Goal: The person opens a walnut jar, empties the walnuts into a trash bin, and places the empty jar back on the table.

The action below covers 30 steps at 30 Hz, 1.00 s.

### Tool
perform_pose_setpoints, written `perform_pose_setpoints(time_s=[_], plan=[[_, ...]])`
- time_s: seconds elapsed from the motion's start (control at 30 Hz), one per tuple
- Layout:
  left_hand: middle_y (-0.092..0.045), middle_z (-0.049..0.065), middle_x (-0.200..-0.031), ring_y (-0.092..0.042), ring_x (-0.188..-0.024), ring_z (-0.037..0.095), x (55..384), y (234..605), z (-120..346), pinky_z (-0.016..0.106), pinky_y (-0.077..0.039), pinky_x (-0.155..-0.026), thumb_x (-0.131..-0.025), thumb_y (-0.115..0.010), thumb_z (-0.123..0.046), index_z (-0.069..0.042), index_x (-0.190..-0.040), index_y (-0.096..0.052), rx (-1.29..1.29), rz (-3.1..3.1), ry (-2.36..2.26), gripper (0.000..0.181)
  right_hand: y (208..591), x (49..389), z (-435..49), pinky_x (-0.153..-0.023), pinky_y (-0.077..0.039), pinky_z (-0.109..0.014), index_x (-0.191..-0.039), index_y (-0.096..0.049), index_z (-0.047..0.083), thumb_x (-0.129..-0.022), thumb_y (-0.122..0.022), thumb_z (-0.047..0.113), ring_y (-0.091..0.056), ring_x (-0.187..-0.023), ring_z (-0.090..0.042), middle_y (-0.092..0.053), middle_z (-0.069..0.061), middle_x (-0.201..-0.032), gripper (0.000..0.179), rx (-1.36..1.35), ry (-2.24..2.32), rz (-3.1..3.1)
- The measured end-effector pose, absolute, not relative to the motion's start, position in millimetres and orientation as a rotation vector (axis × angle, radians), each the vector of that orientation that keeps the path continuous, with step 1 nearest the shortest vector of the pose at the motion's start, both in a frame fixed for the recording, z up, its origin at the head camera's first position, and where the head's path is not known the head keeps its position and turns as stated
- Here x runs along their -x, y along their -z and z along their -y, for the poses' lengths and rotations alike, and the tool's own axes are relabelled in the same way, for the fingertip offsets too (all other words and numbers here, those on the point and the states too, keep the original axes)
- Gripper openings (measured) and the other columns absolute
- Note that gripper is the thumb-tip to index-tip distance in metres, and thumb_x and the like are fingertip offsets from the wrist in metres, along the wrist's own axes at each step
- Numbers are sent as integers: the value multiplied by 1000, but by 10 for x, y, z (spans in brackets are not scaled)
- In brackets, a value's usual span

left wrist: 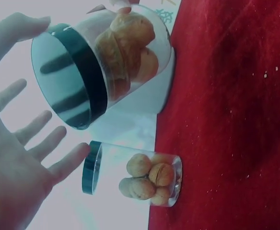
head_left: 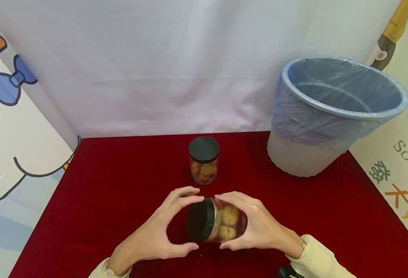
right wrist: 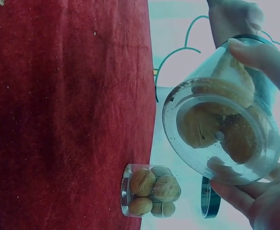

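A clear jar (head_left: 218, 220) of walnuts is held tilted on its side above the red cloth, its black lid (head_left: 198, 221) facing left. My right hand (head_left: 257, 224) grips the jar's clear body, thumb on one side and fingers on the other. Around the lid, my left hand (head_left: 157, 229) is spread; in the left wrist view its thumb tip is at the lid's rim and the other fingers stand apart from it. Just beyond the hands, a second walnut jar (head_left: 204, 156) stands upright with its black lid on.
At the back right stands a white bin (head_left: 296, 152) lined with a blue bag (head_left: 315, 119). The red cloth (head_left: 127, 170) covers the table. A white curtain (head_left: 155, 69) hangs behind it, and printed panels flank both sides. Some small black object (head_left: 285, 271) lies by the right sleeve.
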State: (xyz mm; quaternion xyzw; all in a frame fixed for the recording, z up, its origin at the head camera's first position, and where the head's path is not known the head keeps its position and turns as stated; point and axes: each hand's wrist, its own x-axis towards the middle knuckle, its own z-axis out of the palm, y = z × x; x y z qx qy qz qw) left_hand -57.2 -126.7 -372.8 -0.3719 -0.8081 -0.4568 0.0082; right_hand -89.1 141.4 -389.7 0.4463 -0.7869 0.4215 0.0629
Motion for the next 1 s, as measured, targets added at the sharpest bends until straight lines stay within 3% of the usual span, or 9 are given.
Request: perform_pose_setpoints(time_s=[0.1, 0.33, 0.87, 1.0], plan=[[-27, 2, -148, -28, -131, 23, 568, 3712, 1289, 55, -38, -96, -70, -81, -23, -23, -141, -38, 1213, 2511, 1402, 83, 3897, 899, -1413, -90, -48, -34, -133, -50, 11, -62, -88, 40, -55, -111, -16, -56, -1, -126, 86, -1357, -1283, 2361], [-28, 5, -148, -28, -132, 23, 575, 3698, 1280, 45, -37, -101, -65, -82, -9, -21, -137, -43, 1293, 2430, 1348, 84, 3908, 918, -1409, -88, -49, -33, -132, -51, 9, -61, -89, 38, -56, -110, -15, -56, 0, -126, 86, -1383, -1310, 2350], [-32, 5, -144, -32, -129, 23, 589, 3753, 1236, 46, -37, -102, -65, -83, -9, -23, -132, -49, 1324, 2377, 1382, 76, 3932, 906, -1404, -87, -50, -34, -133, -49, 8, -60, -90, 34, -56, -110, -16, -54, 0, -127, 88, -1409, -1348, 2343], [-33, 5, -143, -35, -127, 23, 595, 3768, 1229, 45, -41, -98, -65, -83, -12, -23, -133, -49, 1290, 2376, 1387, 77, 3950, 907, -1405, -87, -50, -34, -134, -49, 10, -59, -91, 33, -56, -110, -16, -54, 0, -127, 89, -1403, -1335, 2342]])
